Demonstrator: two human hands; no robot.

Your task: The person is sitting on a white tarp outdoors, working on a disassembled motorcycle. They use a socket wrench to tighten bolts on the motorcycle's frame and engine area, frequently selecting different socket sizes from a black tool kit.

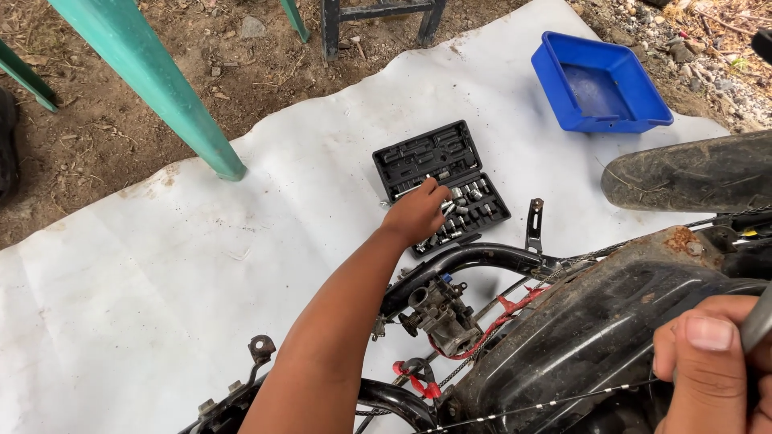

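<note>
Over the open socket set case [441, 186], our left hand [416, 212] dips its fingers among the sockets, pinch hidden. At four o'clock, our right hand [709, 362] clamps a grey tool handle [757, 323] beside the stripped motorcycle frame [482, 259]; choosing a socket seems in hand.

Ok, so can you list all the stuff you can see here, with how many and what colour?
socket set case: one, black, open on the white sheet, silver sockets inside
white sheet: one, spread over the dirt ground
blue tray: one, top right on the sheet
green poles: several, slanted, top left and top edge
dark metal stand: one, top middle, on the dirt
motorbike frame: one, black tubes, bottom middle
carburettor: one, grey metal, inside the frame
red wires: a few, beside the carburettor
tyre: one, dusty black, right side
left hand: one, reaching into the socket set case
right hand: one, bottom right, gripping a grey tool handle
</note>
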